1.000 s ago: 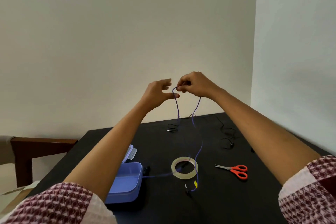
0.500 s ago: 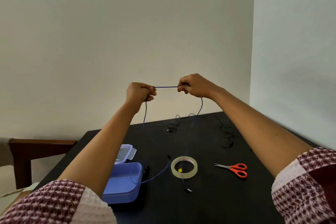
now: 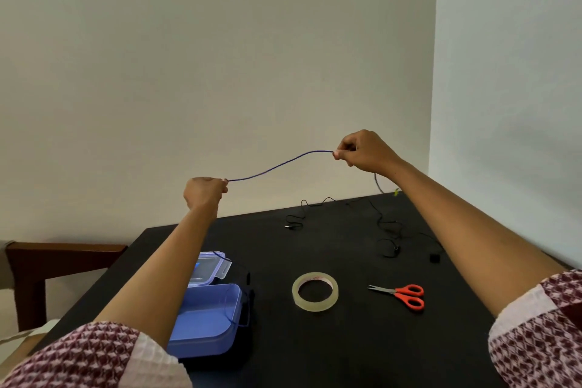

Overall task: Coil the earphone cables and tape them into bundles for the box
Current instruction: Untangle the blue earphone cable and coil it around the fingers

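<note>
A thin blue earphone cable [image 3: 277, 165] stretches in the air between my two hands, well above the black table [image 3: 346, 346]. My left hand [image 3: 203, 190] pinches its lower left end and my right hand [image 3: 362, 151] pinches it higher on the right. More of the blue cable hangs from my right hand and trails by the blue box [image 3: 208, 321]. The open box lies at the table's left, its clear lid [image 3: 208, 269] behind it. Black earphone cables [image 3: 389, 230] lie loose at the far side.
A roll of clear tape [image 3: 315, 291] lies flat in the table's middle, with red-handled scissors [image 3: 404, 294] to its right. A small black piece [image 3: 434, 257] sits near the right edge. A wooden chair [image 3: 56, 258] stands left of the table; walls close the back and right.
My hands have drawn apart: the left moved down and to the left, the right slightly right. The span of blue cable between them has grown long, and its trailing end has left the tape roll.
</note>
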